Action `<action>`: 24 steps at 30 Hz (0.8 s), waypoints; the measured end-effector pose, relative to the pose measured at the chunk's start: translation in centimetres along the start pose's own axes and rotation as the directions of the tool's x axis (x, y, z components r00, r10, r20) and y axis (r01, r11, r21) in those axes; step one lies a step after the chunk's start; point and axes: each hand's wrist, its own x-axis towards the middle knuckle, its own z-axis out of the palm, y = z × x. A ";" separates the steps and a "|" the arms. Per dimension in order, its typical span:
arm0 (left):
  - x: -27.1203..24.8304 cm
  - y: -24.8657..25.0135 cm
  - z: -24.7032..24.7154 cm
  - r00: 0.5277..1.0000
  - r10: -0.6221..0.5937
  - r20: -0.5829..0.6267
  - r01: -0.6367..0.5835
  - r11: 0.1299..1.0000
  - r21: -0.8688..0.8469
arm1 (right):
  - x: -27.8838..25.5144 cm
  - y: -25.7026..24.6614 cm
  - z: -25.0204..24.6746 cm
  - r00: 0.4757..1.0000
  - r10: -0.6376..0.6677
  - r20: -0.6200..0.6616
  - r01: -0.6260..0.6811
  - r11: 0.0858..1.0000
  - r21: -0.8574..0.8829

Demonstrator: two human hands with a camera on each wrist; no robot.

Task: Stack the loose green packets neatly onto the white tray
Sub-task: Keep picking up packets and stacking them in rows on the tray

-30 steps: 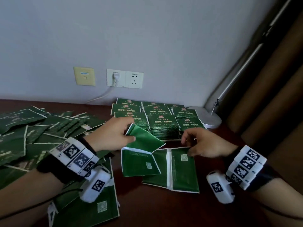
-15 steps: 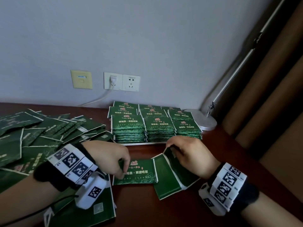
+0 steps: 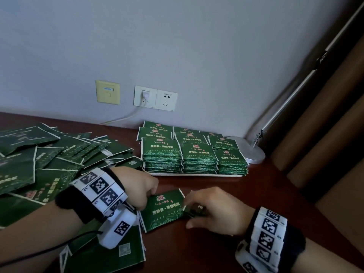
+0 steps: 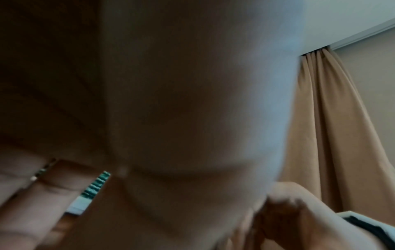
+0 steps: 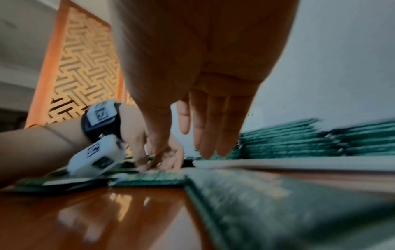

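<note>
From the head camera, both hands meet over one green packet [image 3: 162, 210] lying printed side up on the dark wooden table [image 3: 206, 251]. The left hand [image 3: 137, 186] has its fingers curled down onto the packet's left edge, though whether they pinch it or only press cannot be told. The right hand [image 3: 214, 209] curls its fingers at the packet's right edge, where a darker bit of packet shows under them. Just beyond the two hands, toward the wall, sits the white tray [image 3: 197, 174] with neat stacks of packets [image 3: 199, 154] on it — several rows deep. Out past the left wrist a loose heap of packets [image 3: 45, 158] spreads over the table, and more lie under the left forearm, nearer the body. Beyond the tray to the right stands a round lamp base [image 3: 250, 148]; wall sockets [image 3: 155, 97] sit above.

The left wrist camera is mostly filled by a blurred palm [image 4: 192, 101]. Fingers [image 4: 53, 191] show at the lower left, with a sliver of green stack edge in the gap between them. A tan curtain [image 4: 333, 126] hangs to the right.

The right wrist camera looks along the right hand [image 5: 203, 67] — its fingers [image 5: 213, 126] point down, fairly straight, toward the table. Beyond them the left hand [image 5: 149, 148] touches a packet [image 5: 153, 177] flat on the glossy wood. The tray's pale rim [image 5: 278, 163] and stacked green edges lie just past the fingertips, to their right.
</note>
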 end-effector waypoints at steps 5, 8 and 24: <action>0.4 0.3 -0.1 1.000 -0.023 -0.002 0.023 1.000 -0.017 | -1.9 3.0 -1.8 0.903 0.426 -0.058 -0.427 0.904 -0.007; 0.8 0.3 0.1 0.999 -0.023 -0.032 0.023 1.000 -0.016 | -2.5 4.0 -1.2 0.809 0.563 0.166 -0.545 0.826 -0.143; 1.5 -0.9 -1.2 0.854 0.027 -0.520 -0.327 0.805 -0.495 | -1.3 8.9 -8.7 0.725 0.575 -0.379 -0.123 0.649 0.750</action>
